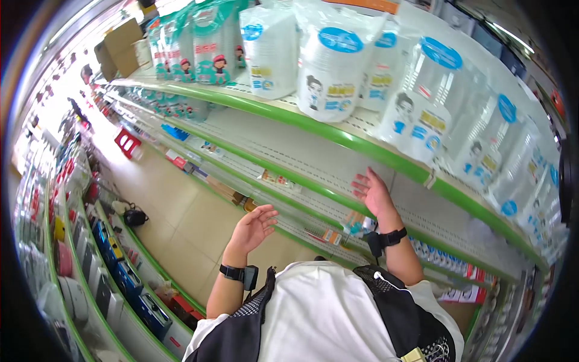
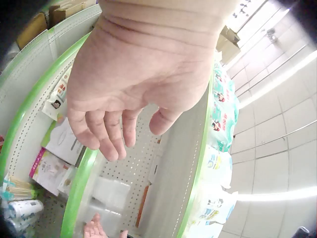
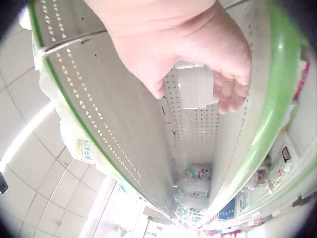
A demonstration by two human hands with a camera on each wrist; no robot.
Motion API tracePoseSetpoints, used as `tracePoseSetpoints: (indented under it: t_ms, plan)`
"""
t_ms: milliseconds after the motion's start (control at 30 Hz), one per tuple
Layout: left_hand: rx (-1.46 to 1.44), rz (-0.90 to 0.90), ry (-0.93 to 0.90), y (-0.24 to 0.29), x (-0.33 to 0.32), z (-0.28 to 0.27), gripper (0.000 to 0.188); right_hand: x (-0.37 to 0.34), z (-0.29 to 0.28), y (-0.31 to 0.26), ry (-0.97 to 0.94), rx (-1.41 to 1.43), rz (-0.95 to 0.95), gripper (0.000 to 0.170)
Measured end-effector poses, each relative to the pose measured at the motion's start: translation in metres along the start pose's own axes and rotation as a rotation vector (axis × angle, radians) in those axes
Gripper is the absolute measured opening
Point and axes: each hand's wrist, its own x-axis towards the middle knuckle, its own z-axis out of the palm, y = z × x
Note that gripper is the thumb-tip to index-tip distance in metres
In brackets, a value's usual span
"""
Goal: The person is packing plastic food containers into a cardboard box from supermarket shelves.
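My left hand [image 1: 253, 229] hangs in front of the shelving, its fingers loosely bent and holding nothing. In the left wrist view its palm and fingertips show against a perforated shelf. My right hand [image 1: 375, 194] is at the gap below the top shelf, fingers apart. In the right wrist view, a translucent whitish stack [image 3: 194, 88] shows between the thumb and fingers, deeper inside the shelf. Two clear packages [image 2: 110, 193] lie on that shelf in the left wrist view, near the right hand's fingertips.
The top shelf [image 1: 265, 108] has a green edge and bears bagged stacks of plastic cups [image 1: 335, 66] and green-and-white packs [image 1: 211, 45]. Lower shelves hold small packaged goods. Across the tiled aisle [image 1: 181, 223] stand further shelves with boxes [image 1: 126, 277]; a red stool [image 1: 126, 143] is farther off.
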Motion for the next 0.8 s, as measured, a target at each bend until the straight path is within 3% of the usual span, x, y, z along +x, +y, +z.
tracePoseSetpoints:
  t_ms: [67, 133, 267, 367, 467, 533, 633, 667, 733, 767, 800]
  plan:
    - [-0.019, 0.058, 0.022, 0.003, -0.002, -0.007, 0.037, 0.045, 0.005, -0.003, 0.011, -0.018, 0.019, 0.051]
    - [-0.028, 0.119, 0.041, 0.003, -0.005, -0.011, 0.036, 0.086, 0.010, -0.001, 0.164, 0.113, -0.014, 0.053]
    - [-0.069, 0.171, 0.067, 0.009, -0.008, -0.032, 0.039, 0.143, 0.006, 0.002, 0.169, 0.196, -0.045, 0.050]
    - [-0.109, 0.132, 0.085, 0.023, -0.006, -0.057, 0.039, 0.167, 0.010, 0.007, 0.215, 0.278, -0.024, 0.046]
    - [-0.093, 0.106, 0.072, 0.050, 0.004, -0.077, 0.038, 0.190, 0.002, 0.020, 0.237, 0.287, -0.122, 0.042]
    - [-0.100, 0.098, 0.043, 0.066, 0.010, -0.086, 0.038, 0.211, -0.006, 0.023, 0.040, 0.427, -0.219, 0.040]
    - [-0.092, 0.056, 0.016, 0.096, 0.015, -0.100, 0.038, 0.171, 0.051, 0.005, 0.040, 0.359, -0.388, 0.040]
    - [-0.085, 0.039, -0.001, 0.107, 0.018, -0.105, 0.038, 0.178, 0.045, 0.011, 0.055, 0.364, -0.406, 0.040]
    - [-0.055, 0.017, 0.006, 0.130, 0.019, -0.114, 0.036, 0.194, 0.032, 0.031, 0.208, 0.399, -0.362, 0.042]
    - [-0.048, -0.001, -0.007, 0.141, 0.022, -0.118, 0.036, 0.180, 0.048, 0.031, 0.224, 0.408, -0.377, 0.042]
    - [-0.036, -0.016, -0.014, 0.149, 0.023, -0.123, 0.036, 0.147, 0.080, 0.025, 0.273, 0.446, -0.275, 0.039]
